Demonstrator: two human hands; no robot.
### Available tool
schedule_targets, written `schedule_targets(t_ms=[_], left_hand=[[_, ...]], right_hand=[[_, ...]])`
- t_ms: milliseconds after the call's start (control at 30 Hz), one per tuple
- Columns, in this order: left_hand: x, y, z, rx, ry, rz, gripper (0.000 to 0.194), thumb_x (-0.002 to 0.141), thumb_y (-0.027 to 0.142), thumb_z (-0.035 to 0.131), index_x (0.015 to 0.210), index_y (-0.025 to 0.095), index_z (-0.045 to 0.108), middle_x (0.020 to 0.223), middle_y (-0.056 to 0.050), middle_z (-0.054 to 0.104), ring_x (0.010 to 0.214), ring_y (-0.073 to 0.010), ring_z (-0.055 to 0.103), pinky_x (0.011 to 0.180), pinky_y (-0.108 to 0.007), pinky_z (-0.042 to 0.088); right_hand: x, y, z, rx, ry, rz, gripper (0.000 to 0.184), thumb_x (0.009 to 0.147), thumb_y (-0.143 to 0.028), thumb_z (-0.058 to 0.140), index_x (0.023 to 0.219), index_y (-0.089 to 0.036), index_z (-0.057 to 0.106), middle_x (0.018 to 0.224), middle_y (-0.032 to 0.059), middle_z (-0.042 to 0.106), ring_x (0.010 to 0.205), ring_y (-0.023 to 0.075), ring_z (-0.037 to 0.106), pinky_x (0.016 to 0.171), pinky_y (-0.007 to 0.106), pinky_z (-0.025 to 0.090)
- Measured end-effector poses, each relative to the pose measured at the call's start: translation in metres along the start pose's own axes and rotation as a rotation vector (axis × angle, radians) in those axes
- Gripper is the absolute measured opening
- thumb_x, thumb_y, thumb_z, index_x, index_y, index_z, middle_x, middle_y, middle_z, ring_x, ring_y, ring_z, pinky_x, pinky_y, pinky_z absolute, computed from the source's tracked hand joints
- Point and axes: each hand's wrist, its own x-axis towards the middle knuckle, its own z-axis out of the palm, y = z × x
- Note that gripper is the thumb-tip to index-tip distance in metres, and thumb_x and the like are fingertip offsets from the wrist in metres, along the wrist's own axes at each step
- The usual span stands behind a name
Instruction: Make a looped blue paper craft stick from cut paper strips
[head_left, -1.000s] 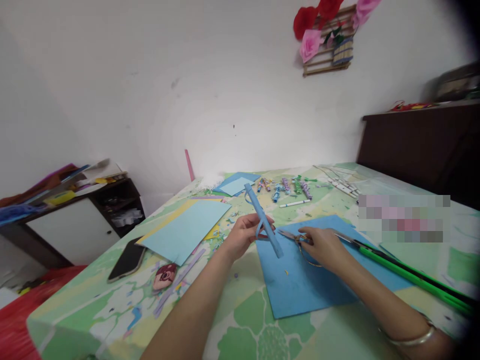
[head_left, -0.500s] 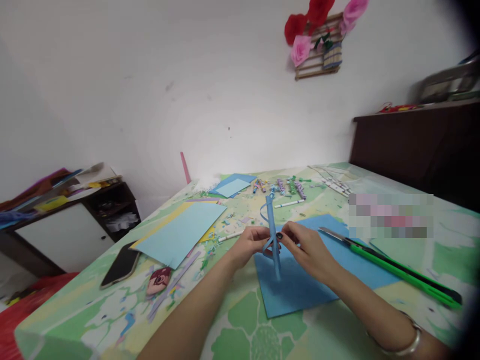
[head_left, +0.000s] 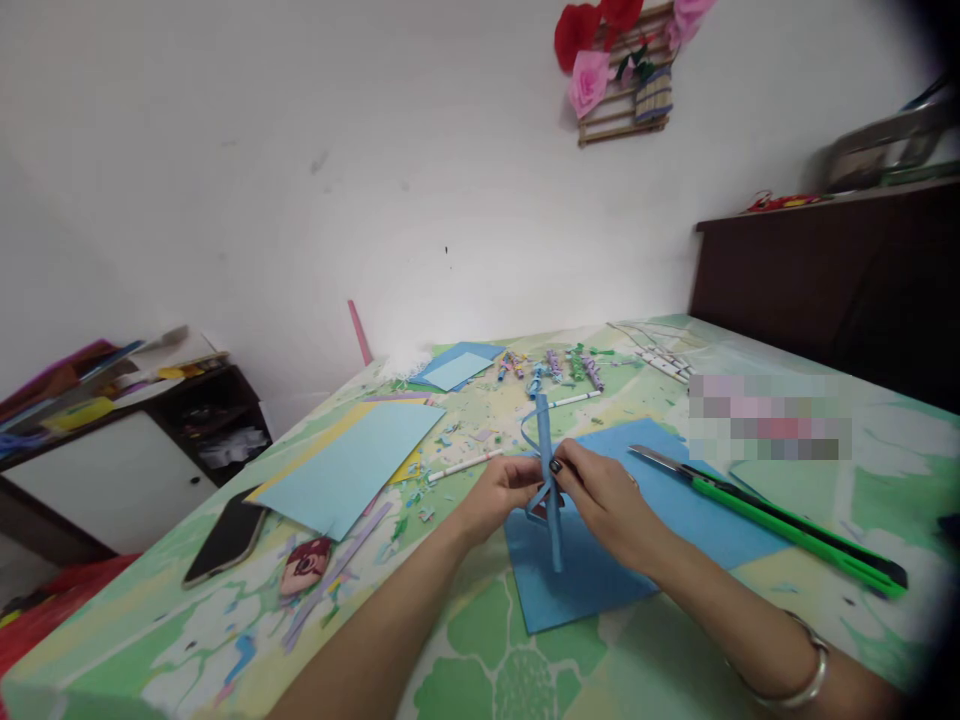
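Note:
A thin rolled tube of blue paper (head_left: 546, 430) stands nearly upright between my hands, with a narrow blue strip curling off its left side. My left hand (head_left: 504, 492) is closed on the tube from the left, fingers partly hidden behind it. From the right, my right hand (head_left: 596, 485) pinches the tube and strip with thumb and fingertips. Beneath them lies a blue sheet of paper (head_left: 600, 575). A green utility knife (head_left: 787, 525) with its blade out rests across the sheet's right part.
Left are light blue paper sheets (head_left: 367, 455), a phone (head_left: 225, 535), a small pink-brown case (head_left: 305, 567) and purple strips (head_left: 337, 580). Behind my hands lie white sticks (head_left: 465, 464), paper scraps and several curled paper pieces (head_left: 553, 364). A dark cabinet (head_left: 795, 260) stands at right.
The camera view has shifted slightly, so the surroundings sit a little left and higher. Both hands keep hold of the blue tube, which has hardly moved; its lower end shows a bit lower.

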Motion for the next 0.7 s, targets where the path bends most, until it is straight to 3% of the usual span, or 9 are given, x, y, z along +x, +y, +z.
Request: schedule_targets(t_ms=[300,467,600,700], left_hand=[[0.001,0.001,0.003,0.008,0.017,-0.007,0.034,0.061,0.041,0.073,0.078,0.012,0.070,0.063,-0.004,0.060,0.056,-0.0121,0.052,0.057,-0.023,0.043],[0.001,0.004,0.004,0.021,0.023,0.005,0.034,0.061,0.041,0.073,0.076,0.011,0.070,0.062,-0.004,0.060,0.055,-0.0110,0.051,0.057,-0.023,0.041],[0.002,0.002,0.000,0.047,0.080,0.022,0.035,0.062,0.041,0.072,0.076,0.010,0.068,0.062,-0.004,0.059,0.055,-0.0105,0.051,0.055,-0.022,0.040],[0.004,-0.002,-0.004,0.053,0.199,0.021,0.034,0.058,0.040,0.075,0.071,0.010,0.065,0.059,-0.001,0.056,0.052,-0.0086,0.049,0.052,-0.020,0.039]], right_hand=[[0.000,0.002,0.005,-0.012,0.053,0.032,0.016,0.085,-0.022,0.032,0.072,-0.020,0.043,0.060,-0.0014,0.050,0.055,0.0130,0.046,0.053,0.024,0.026],[0.003,0.005,0.008,0.141,0.080,0.104,0.016,0.081,-0.023,0.036,0.067,-0.020,0.042,0.054,-0.0037,0.045,0.051,0.0112,0.042,0.051,0.023,0.026],[0.007,0.015,0.004,0.334,0.221,0.143,0.017,0.081,-0.029,0.039,0.067,-0.020,0.042,0.057,-0.0042,0.040,0.053,0.0104,0.038,0.051,0.023,0.029],[0.013,0.025,-0.001,0.532,0.353,0.205,0.010,0.078,-0.029,0.044,0.080,-0.020,0.046,0.058,-0.0051,0.042,0.053,0.0101,0.040,0.050,0.022,0.032]])
